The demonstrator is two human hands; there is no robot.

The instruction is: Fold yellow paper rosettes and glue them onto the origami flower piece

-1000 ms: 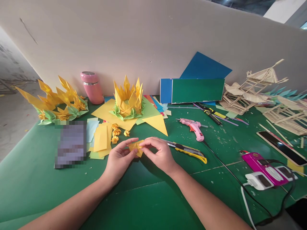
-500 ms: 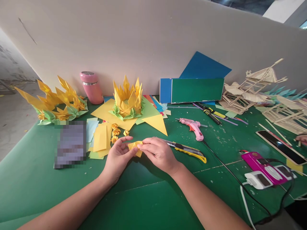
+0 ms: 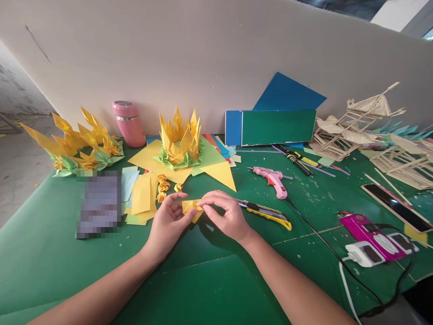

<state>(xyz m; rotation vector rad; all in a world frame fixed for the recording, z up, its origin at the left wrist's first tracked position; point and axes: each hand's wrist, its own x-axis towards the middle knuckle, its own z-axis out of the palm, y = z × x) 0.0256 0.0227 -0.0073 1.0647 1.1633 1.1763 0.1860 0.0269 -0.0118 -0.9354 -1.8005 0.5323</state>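
Yellow folded paper piece (image 3: 191, 208), low over the green table (image 3: 209, 289) at its centre, is pinched by left hand (image 3: 169, 223) and right hand (image 3: 226, 215), seemingly mid-fold; a crease likely needs fingertip pressure, utility knife (image 3: 265, 212) at three o'clock.

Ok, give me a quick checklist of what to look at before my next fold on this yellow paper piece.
1. Both hands on the piece: left hand and right hand pinch the yellow folded paper from either side: ok.
2. Paper lifted off the green table: cannot tell.
3. Crease alignment: fingers cover part of the folds: cannot tell.
4. Yellow utility knife lies just beyond the right hand; whether its blade is out: cannot tell.
5. Finished small yellow folded pieces sit apart, beyond the left hand: ok.
6. Pink glue gun and its cord lie apart from both hands: ok.
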